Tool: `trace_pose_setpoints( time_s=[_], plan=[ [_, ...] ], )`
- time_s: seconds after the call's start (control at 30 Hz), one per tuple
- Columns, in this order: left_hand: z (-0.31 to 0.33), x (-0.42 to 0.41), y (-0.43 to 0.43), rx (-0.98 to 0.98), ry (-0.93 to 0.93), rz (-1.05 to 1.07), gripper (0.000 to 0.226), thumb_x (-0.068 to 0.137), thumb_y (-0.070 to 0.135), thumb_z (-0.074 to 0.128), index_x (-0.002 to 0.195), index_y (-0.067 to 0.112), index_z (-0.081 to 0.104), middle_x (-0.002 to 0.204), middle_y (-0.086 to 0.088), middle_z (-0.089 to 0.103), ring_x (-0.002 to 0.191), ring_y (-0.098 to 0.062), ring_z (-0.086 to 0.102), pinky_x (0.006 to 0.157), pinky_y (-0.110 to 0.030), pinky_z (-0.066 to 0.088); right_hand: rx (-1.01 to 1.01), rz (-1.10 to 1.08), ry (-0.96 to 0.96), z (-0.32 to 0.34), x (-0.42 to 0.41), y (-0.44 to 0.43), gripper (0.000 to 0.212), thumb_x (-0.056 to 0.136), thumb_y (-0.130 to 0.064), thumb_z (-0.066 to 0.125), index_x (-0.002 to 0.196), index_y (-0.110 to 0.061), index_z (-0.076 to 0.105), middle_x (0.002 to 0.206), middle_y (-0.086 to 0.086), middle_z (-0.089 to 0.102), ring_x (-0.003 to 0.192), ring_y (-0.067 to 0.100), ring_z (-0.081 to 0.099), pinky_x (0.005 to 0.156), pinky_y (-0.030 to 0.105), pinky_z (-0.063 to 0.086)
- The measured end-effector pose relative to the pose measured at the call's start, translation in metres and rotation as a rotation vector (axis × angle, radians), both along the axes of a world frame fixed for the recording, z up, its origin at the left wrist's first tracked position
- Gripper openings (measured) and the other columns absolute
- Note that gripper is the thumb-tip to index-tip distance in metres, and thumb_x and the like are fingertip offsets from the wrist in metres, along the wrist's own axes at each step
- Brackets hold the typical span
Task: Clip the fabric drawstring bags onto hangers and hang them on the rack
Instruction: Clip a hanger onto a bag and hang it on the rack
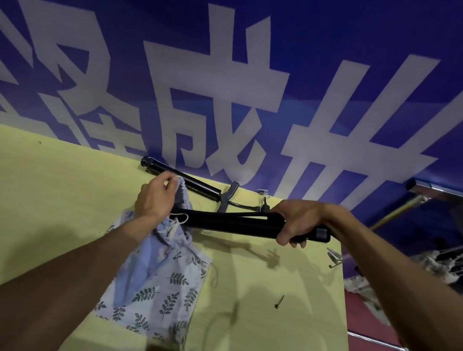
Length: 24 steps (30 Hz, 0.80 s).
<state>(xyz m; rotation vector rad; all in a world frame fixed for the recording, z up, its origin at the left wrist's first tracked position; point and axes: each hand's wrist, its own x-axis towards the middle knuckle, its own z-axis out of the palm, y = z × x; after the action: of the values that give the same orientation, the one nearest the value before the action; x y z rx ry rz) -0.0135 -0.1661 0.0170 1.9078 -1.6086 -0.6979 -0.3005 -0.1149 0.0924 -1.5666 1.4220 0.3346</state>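
Black and held level, the clip hanger (pixel 236 223) is the thing to steer by. The right hand (pixel 295 223) is clenched round its right end, just inside the end clip (pixel 322 234). At its left end the left hand (pixel 154 198) pinches the gathered mouth of the fabric drawstring bag (pixel 160 282) between thumb and fingertips. The bag hangs from that pinch, below the hanger's left end, and its lower part appears to lie on the yellow table (pixel 34 196).

The hanger's left clip is hidden behind the hand and the cloth, so I cannot tell whether it bites yet. The risk, as I judge it, is a shallow catch. The bunched hem is thick, and a clip closed on only its edge, or on the loose drawstring (pixel 174 226) instead of the cloth, would likely let the bag slide off once the pinch opens.

The bag is pale blue woven cloth printed with dark leaf sprigs. It is creased and folded over itself, frayed along its raw edges, with a cream tasselled cord dangling just under the hanger's left end.
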Motion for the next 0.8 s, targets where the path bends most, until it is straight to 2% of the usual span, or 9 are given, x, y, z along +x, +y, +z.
trace_pose_setpoints(
  time_s=[0.13,0.3,0.43,0.5,0.57,0.63,0.67,0.73,0.8],
  plan=[
    [0.007,-0.021,0.011,0.064,0.140,-0.281,0.019,0.094,0.033,0.052,0.097,0.019,0.064,0.092,-0.007,0.070,0.085,-0.026,0.064,0.077,-0.036,0.051,-0.013,-0.031,0.035,-0.001,0.012,-0.005,0.036,0.073,-0.006,0.067,0.107,0.002,0.059,0.071,0.012,0.065,0.051,0.017,0.062,0.053,0.032,0.054],
    [0.022,-0.069,0.028,0.107,0.361,-0.450,0.014,0.096,0.020,0.050,0.092,0.012,0.061,0.091,-0.004,0.062,0.085,-0.018,0.056,0.080,-0.029,0.043,0.026,-0.099,-0.013,-0.011,0.033,-0.014,0.034,0.074,-0.005,0.069,0.103,0.011,0.061,0.071,0.016,0.065,0.052,0.022,0.063,0.048,0.030,0.054],
    [0.025,-0.086,0.037,0.129,0.440,-0.390,0.012,0.097,0.018,0.048,0.091,0.014,0.058,0.077,0.004,0.056,0.068,-0.007,0.049,0.057,-0.003,0.036,-0.038,-0.178,-0.122,-0.019,0.044,-0.018,0.009,0.078,-0.005,0.068,0.084,0.000,0.062,0.064,0.010,0.064,0.051,0.020,0.062,0.046,0.028,0.053],
    [0.025,-0.090,0.037,0.137,0.472,-0.322,0.011,0.097,0.019,0.047,0.092,0.014,0.057,0.072,0.009,0.051,0.064,-0.001,0.045,0.053,-0.002,0.036,-0.119,-0.199,-0.168,-0.029,0.051,-0.019,0.011,0.076,-0.007,0.072,0.075,-0.010,0.062,0.063,0.005,0.063,0.050,0.016,0.061,0.053,0.029,0.054],
    [0.025,-0.091,0.036,0.167,0.530,-0.260,0.012,0.097,0.021,0.047,0.094,0.015,0.056,0.072,0.006,0.051,0.065,-0.004,0.045,0.056,-0.006,0.037,-0.213,-0.153,-0.153,-0.044,0.062,-0.020,0.017,0.071,-0.012,0.077,0.071,-0.018,0.061,0.068,0.001,0.063,0.058,0.015,0.059,0.066,0.032,0.052],
    [0.024,-0.088,0.033,0.193,0.591,-0.203,0.013,0.097,0.023,0.047,0.095,0.014,0.056,0.077,0.002,0.051,0.067,-0.009,0.044,0.062,-0.017,0.038,-0.301,-0.055,-0.066,-0.064,0.072,-0.021,0.021,0.070,-0.019,0.079,0.084,-0.017,0.063,0.083,0.004,0.067,0.074,0.023,0.061,0.073,0.030,0.048],
    [0.022,-0.084,0.032,0.199,0.602,-0.179,0.014,0.097,0.024,0.047,0.095,0.014,0.056,0.082,0.000,0.053,0.070,-0.010,0.045,0.065,-0.020,0.038,-0.337,-0.016,-0.018,-0.073,0.076,-0.020,0.032,0.070,-0.023,0.080,0.096,-0.013,0.064,0.094,0.007,0.069,0.085,0.026,0.063,0.077,0.030,0.048],
    [0.013,-0.074,0.030,0.206,0.588,-0.129,0.013,0.097,0.023,0.047,0.095,0.014,0.056,0.091,-0.001,0.054,0.075,-0.011,0.047,0.066,-0.021,0.038,-0.352,0.002,0.019,-0.094,0.083,-0.020,0.055,0.068,-0.028,0.081,0.115,-0.010,0.060,0.112,0.010,0.068,0.101,0.030,0.061,0.084,0.033,0.048],
    [0.000,-0.064,0.030,0.237,0.548,-0.105,0.013,0.098,0.024,0.045,0.097,0.015,0.054,0.089,0.001,0.054,0.077,-0.013,0.049,0.066,-0.021,0.039,-0.354,-0.008,0.010,-0.113,0.087,-0.016,0.061,0.068,-0.027,0.082,0.119,-0.011,0.053,0.117,0.013,0.065,0.106,0.033,0.059,0.086,0.037,0.050]
  ],
)
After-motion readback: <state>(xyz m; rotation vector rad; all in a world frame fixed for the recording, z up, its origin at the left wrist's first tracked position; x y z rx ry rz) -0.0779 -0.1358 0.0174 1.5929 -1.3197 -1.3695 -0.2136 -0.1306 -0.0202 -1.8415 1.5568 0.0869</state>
